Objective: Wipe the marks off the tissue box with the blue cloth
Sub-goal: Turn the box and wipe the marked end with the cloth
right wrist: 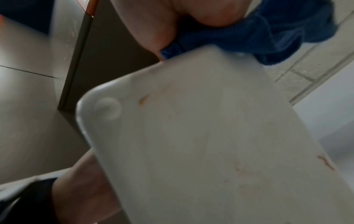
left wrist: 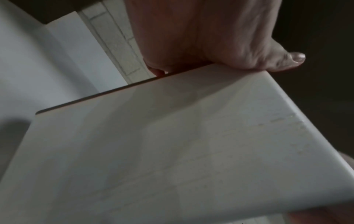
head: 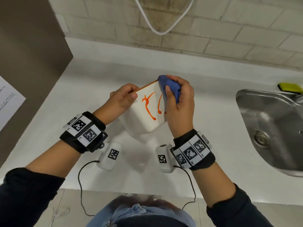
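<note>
A white tissue box [head: 144,118] is held tilted above the white counter, its upturned face streaked with orange marks [head: 147,104]. My left hand [head: 124,99] grips the box's far left edge, thumb on the marked face. My right hand [head: 177,97] grips a bunched blue cloth [head: 168,86] and presses it on the box's far right corner. The left wrist view shows a plain white side of the box [left wrist: 172,151] with my thumb [left wrist: 283,60] on its edge. The right wrist view shows the box's underside [right wrist: 210,144] with faint orange smears and the cloth [right wrist: 258,39] above it.
A steel sink [head: 275,128] lies to the right with a yellow-green sponge [head: 290,87] behind it. A brown cabinet panel [head: 32,46] bearing a paper sheet [head: 8,102] stands at the left. A tiled wall with a hanging white cable [head: 160,30] backs the counter [head: 98,71].
</note>
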A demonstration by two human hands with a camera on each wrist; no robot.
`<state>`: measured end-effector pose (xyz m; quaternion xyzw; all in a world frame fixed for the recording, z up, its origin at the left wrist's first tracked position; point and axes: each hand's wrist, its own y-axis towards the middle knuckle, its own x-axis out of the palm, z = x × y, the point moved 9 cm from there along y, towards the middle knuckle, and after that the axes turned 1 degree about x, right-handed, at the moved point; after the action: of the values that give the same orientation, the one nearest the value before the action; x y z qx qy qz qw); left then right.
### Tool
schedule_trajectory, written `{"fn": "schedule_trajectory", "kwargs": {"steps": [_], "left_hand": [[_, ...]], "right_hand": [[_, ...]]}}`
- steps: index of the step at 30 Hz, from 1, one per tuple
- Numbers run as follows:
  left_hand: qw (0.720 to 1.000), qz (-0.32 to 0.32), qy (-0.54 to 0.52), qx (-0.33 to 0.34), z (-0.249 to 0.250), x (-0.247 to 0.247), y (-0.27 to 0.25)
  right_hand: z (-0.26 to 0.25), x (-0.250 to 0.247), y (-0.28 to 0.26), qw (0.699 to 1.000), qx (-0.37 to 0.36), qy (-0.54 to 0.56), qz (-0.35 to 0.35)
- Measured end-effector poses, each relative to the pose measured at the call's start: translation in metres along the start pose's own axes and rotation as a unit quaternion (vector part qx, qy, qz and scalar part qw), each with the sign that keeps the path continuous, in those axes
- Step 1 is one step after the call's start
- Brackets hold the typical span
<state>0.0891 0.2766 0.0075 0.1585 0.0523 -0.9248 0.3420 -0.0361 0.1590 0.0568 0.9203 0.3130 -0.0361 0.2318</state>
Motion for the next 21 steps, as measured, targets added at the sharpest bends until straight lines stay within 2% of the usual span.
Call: {"fn": "schedule_trajectory", "kwargs": {"steps": [4,9,14,17,21], "left_hand": [[1.000,-0.009,-0.014,0.017,0.004,0.000,0.000],[0.999,-0.001,-0.026,0.031,-0.002,-0.002,0.005],[0.999,-0.001,-0.036,0.032,-0.002,-0.005,0.010],[0.998,-0.019,-0.034,0.040,0.000,-0.003,0.010],[0.999,-0.008,-0.022,0.028,-0.002,-0.005,0.010]], "right_hand": [[-0.014,0.022,-0.006,0.996,-0.049,0.011,-0.069],[-0.019,0.031,-0.015,0.981,-0.058,0.051,-0.179],[-0.036,0.045,-0.029,0.942,-0.082,0.065,-0.320],[-0.033,0.046,-0.034,0.921,-0.063,0.063,-0.380],[-0.024,0.040,-0.040,0.891,-0.036,0.069,-0.447]]}}
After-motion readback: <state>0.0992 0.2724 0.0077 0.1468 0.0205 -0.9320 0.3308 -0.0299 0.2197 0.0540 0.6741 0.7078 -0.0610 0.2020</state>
